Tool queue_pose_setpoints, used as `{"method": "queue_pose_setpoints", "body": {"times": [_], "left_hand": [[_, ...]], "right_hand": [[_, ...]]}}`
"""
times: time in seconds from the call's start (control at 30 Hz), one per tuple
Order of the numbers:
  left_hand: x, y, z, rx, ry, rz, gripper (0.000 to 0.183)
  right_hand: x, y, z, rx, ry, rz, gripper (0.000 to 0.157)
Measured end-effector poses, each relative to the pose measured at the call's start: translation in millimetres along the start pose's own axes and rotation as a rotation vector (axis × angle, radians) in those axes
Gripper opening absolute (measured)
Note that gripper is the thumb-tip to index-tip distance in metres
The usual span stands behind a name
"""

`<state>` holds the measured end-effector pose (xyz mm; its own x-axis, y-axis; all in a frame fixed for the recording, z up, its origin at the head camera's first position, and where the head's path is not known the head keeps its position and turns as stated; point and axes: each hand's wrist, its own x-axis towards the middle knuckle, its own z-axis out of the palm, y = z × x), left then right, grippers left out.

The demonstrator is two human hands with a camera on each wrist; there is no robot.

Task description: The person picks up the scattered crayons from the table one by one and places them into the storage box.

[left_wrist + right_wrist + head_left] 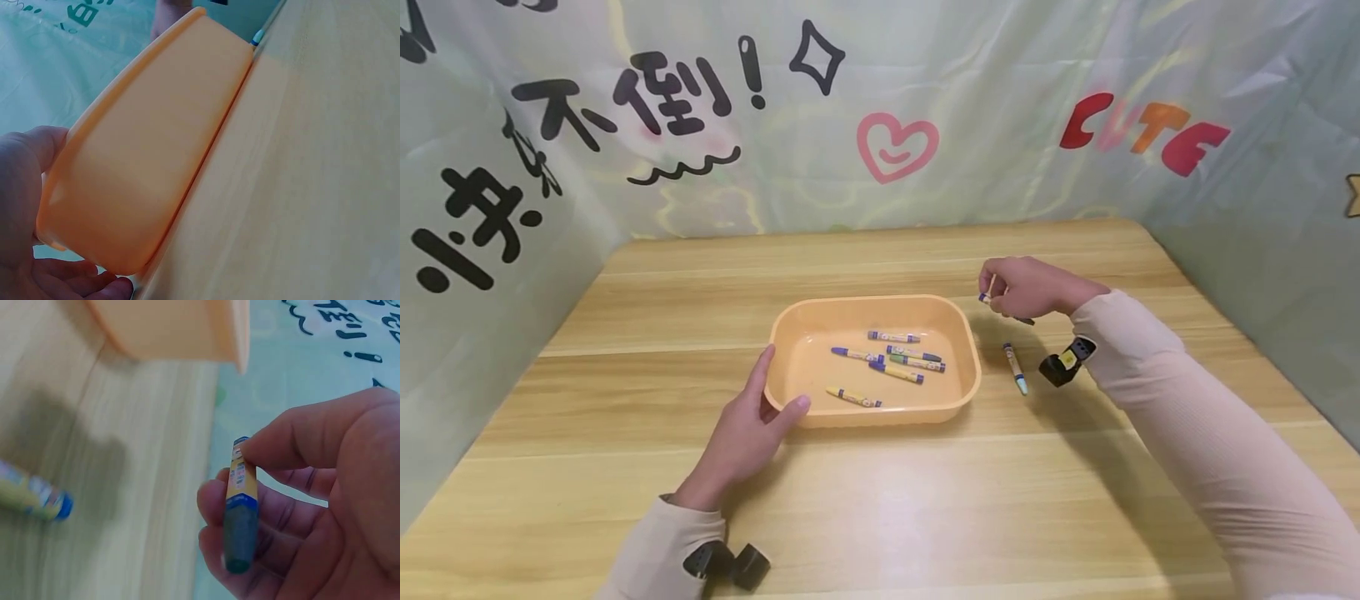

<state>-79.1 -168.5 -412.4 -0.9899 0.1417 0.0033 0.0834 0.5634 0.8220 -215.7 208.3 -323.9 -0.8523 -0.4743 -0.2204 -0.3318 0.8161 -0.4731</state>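
A pale orange plastic tray (872, 417) stands on the table with several crayons (904, 373) lying in it. My left hand (748, 429) grips the tray's left front corner, thumb over the rim; in the left wrist view its other fingers (75, 278) curl at the tray's end. Above the table, right of the tray, my right hand (1026, 285) pinches a crayon with a dark greenish tip (240, 519) and a yellow wrapper, between thumb and fingers. A light blue-tipped crayon (1015, 369) lies on the table between the tray and the right wrist.
The wooden table (880, 517) reaches back to a printed cloth (1000, 83) that hangs behind it and along both sides. Black cameras sit on the left wrist (750, 567) and the right wrist (1060, 369).
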Motion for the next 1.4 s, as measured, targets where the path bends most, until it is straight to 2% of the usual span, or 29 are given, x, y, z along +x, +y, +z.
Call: {"method": "queue_pose_setpoints", "body": {"times": [0.17, 0.4, 0.93, 1.17, 1.4], "left_hand": [[0.8, -0.7, 1.7, -0.008, -0.003, -0.009, 0.088], [0.9, 0.7, 1.1, -0.016, -0.004, -0.006, 0.087], [1.1, 0.8, 0.5, -0.004, 0.000, -0.001, 0.087], [1.9, 0.9, 0.4, 0.000, 0.001, -0.008, 0.087], [1.7, 0.2, -0.5, -0.006, -0.005, -0.009, 0.087]], "right_hand": [[8, -13, -0.7, -0.003, 0.022, -0.033, 0.019], [20, -34, -1.5, -0.088, 0.044, -0.100, 0.019], [46, -70, 19.0, -0.138, -0.080, -0.275, 0.020], [53, -85, 30.8, -0.154, -0.174, -0.263, 0.026], [62, -99, 44.0, -0.180, -0.194, -0.266, 0.024]]}}
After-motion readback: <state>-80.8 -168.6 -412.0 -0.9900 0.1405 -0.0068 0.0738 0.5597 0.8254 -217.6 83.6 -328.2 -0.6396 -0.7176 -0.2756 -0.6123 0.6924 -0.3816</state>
